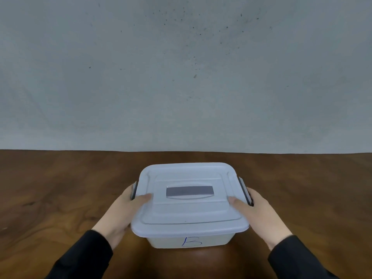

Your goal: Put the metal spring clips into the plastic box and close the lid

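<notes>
A translucent white plastic box [189,239] with a blue letter B on its front wall stands on the wooden table. Its pale lid [187,210] lies flat on top, with a grey handle [189,191] in the middle. My left hand [122,212] grips the left side, thumb on the lid, fingers on the grey left latch [134,189]. My right hand [259,213] grips the right side the same way, at the right latch [244,189]. No spring clips are in sight; the box's inside is hidden by the lid.
A dark brown wooden table [60,188] stretches to both sides of the box. A pale grey speckled wall [181,77] rises right behind the table's far edge. Black sleeves cover both forearms.
</notes>
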{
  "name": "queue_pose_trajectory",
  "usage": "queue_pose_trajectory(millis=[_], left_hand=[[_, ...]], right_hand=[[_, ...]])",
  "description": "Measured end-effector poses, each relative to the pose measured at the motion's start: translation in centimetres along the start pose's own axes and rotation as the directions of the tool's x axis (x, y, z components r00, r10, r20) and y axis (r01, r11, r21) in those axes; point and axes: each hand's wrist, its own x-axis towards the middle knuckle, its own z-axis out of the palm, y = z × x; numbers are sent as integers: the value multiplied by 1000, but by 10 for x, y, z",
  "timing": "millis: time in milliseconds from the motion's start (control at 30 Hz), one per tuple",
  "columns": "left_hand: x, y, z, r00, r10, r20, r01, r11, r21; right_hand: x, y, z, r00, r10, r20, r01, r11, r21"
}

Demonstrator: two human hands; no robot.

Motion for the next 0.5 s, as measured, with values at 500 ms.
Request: queue_pose_trajectory(millis=[500], left_hand=[[0,8,7,982,169,-81,-154,973,172]], right_hand=[[-14,-9,5,990,-139,-14,134,972,-191]])
